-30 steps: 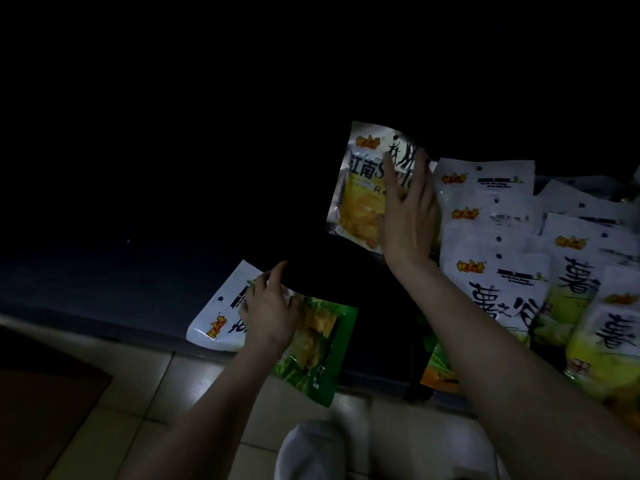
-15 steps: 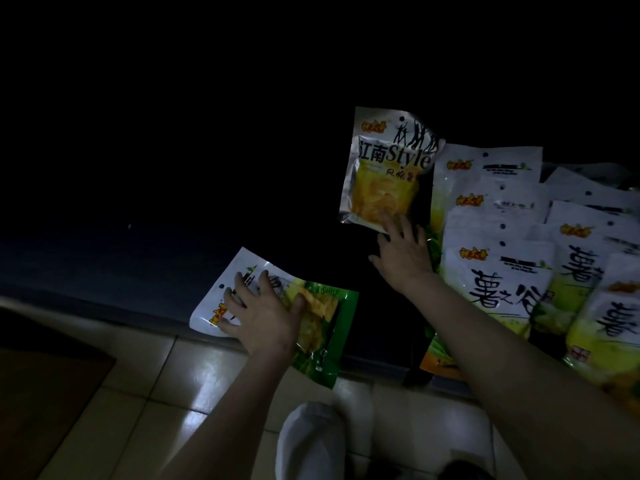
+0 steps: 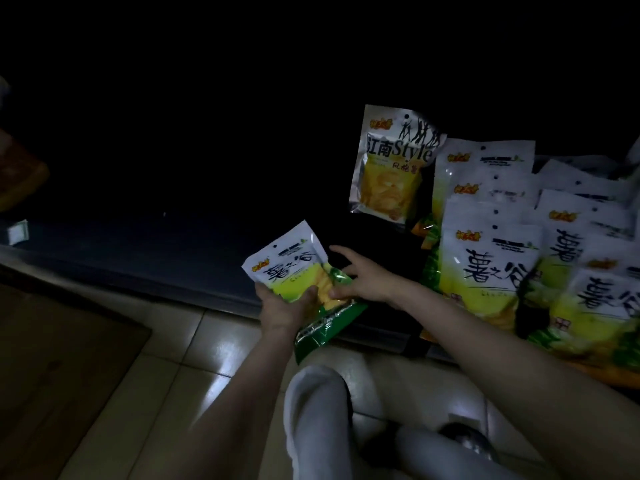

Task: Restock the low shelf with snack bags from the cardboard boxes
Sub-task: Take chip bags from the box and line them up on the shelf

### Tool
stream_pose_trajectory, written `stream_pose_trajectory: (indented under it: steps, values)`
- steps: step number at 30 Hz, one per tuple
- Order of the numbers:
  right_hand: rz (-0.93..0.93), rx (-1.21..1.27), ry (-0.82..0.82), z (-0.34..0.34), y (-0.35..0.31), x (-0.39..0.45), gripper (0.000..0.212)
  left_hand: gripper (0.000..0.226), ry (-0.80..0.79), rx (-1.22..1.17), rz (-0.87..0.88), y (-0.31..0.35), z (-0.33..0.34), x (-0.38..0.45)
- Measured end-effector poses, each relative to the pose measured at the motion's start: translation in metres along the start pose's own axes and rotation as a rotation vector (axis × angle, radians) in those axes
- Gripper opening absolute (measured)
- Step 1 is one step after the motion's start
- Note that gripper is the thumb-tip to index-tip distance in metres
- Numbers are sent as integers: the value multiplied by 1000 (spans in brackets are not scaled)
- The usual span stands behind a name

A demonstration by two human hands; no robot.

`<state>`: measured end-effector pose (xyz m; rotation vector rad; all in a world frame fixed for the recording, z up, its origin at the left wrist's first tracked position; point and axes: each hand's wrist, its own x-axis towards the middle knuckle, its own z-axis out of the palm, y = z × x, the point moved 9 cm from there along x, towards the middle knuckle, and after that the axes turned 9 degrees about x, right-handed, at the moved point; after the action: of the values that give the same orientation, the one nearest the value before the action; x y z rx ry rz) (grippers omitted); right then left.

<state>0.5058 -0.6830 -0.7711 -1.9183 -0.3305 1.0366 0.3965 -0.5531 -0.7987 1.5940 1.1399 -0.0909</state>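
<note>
1. So, the bag [image 3: 294,271] sits mid-frame, a bit below centre, lifted off the shelf [image 3: 194,258]. The left hand [image 3: 287,306] grips it from below, thumb curled over the front.
2. The right hand [image 3: 360,280] comes in from the right and pinches the bag's right edge with thumb and lower fingers; its index finger sticks out loose toward the dark shelf.
3. Long axis: white top points to the upper left of the frame, green bottom to the lower right, so it's tilted, not upright. The green end hangs out over the shelf's front lip, above the floor tiles [image 3: 194,344].
4. What the next move turns on, I'd guess: the free slot is up and to the right of the grip, the dark gap between the held bag and the row [image 3: 485,265] of standing bags. The Style bag [image 3: 391,168] stands at the back of that gap.
5. The right hand is nearer the gap, so it probably steers while the left supports. The bag would need turning top-up to match the row.
6. Surface: dark flat shelf near floor level, glossy tiles in front. Room is very dim, and most of the shelf's left and back is black, so can't tell what's there. Cardboard [image 3: 52,358] lies at lower left.
</note>
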Motion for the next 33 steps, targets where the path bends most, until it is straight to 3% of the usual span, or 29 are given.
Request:
stream_pose_trajectory:
  steps: [4, 8, 14, 20, 24, 27, 33]
  values:
    - [-68, -12, 103, -28, -11, -35, 90, 91, -8, 94, 187, 38, 2, -25]
    - [-85, -17, 133, -42, -17, -74, 89, 97, -4, 267, 510, 92, 21, -67]
    - [-134, 59, 451, -120, 22, -152, 101, 93, -153, 411, 870, 138, 111, -142]
    - [-71, 53, 794, -195, 105, -232, 103, 89, -331, 603, 1098, 132, 219, -216]
    - [39, -2, 1013, -221, 162, -271, 101, 95, -485, 783, 1195, 110, 272, -232]
    - [224, 68, 1103, -227, 206, -288, 98, 100, -649, 925, 1178, 93, 309, -240]
    - [132, 172, 907, -228, 205, -253, 109, 93, -719, 1159, 1037, 66, 347, -229]
